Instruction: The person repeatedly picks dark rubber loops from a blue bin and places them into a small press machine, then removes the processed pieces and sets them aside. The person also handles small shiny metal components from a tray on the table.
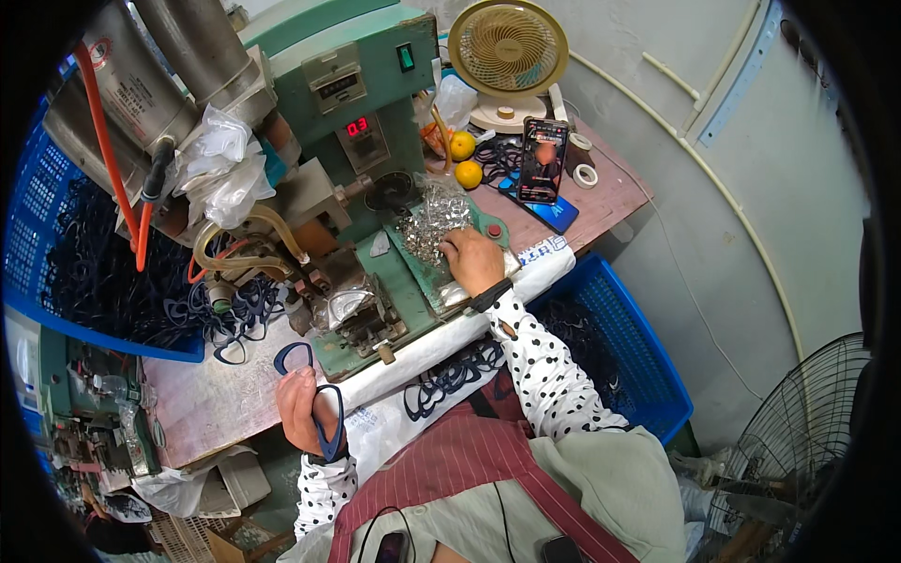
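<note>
At the front L corner of the green machine (375, 80), I had the L hand (300, 411) curled around navy loops (330, 450): one projected beyond the fingertips, a 2nd hung on the hand's R side. R hand (474, 263) was pos. over the green tray (419, 281), fingers bunched, tips at the heap of silver pcs (436, 220); I could not tell if a pc was pinched. Addl. loops lay on the white sheet (375, 436) across the lap, btwn both forearms. Blue crate (629, 324), R side, held more loops; 2nd crate (113, 338), far L, held a tangled qty. Upright phone (544, 159) stood on the pink table (605, 188), near two oranges (463, 145), w/ beige fan (508, 47) behind.
</note>
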Demonstrator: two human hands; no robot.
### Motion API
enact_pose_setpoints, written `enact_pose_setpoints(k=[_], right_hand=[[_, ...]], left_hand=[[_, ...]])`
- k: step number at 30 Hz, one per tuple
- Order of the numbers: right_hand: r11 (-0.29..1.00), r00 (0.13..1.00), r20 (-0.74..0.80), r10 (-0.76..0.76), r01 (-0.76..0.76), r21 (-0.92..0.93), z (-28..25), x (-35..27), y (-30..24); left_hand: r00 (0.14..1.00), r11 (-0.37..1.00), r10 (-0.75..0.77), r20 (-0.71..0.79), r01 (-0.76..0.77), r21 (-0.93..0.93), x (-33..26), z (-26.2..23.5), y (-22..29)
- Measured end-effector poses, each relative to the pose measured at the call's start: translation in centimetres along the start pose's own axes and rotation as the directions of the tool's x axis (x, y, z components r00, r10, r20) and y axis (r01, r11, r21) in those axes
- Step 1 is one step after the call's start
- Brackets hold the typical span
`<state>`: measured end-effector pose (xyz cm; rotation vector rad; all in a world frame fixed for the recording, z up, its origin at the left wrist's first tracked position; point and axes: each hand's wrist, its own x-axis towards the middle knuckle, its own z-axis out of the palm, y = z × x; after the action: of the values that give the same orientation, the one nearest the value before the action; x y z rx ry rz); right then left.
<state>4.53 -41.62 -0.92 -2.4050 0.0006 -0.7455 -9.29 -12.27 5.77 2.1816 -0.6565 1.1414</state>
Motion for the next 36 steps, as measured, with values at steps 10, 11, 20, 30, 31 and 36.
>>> enact_pose_setpoints(k=[10,11,20,30,31,36], right_hand=[[0.999,0.998,-0.066,-0.001,0.004,0.045,0.1,-0.2,0.2],[0.999,0.997,-0.075,-0.004,0.007,0.047,0.0,-0.2,0.2],[0.992,0.993,-0.100,0.059,-0.048,0.116,0.5,-0.4,0.9],[0.992,0.994,-0.092,0.065,-0.054,0.111,0.0,-0.1,0.3],[0.997,0.994,-0.112,0.009,0.000,0.079,-0.1,0.0,0.2],[0.988,0.976,-0.160,-0.149,0.141,-0.064,-0.8,-0.1,-0.4]], left_hand=[[1.000,1.000,-0.004,-0.028,0.005,0.013,-0.2,0.2,0.0],[1.000,1.000,0.002,-0.031,-0.002,0.017,-0.1,0.3,-0.1],[0.991,0.989,0.135,0.005,-0.135,-0.055,1.3,0.4,0.4],[0.905,0.895,0.374,0.203,-0.295,-0.336,5.1,4.3,0.6],[0.912,0.895,0.366,0.187,-0.289,-0.341,5.0,4.7,0.6],[0.934,0.909,0.310,0.176,-0.237,-0.343,5.4,4.5,1.3]])
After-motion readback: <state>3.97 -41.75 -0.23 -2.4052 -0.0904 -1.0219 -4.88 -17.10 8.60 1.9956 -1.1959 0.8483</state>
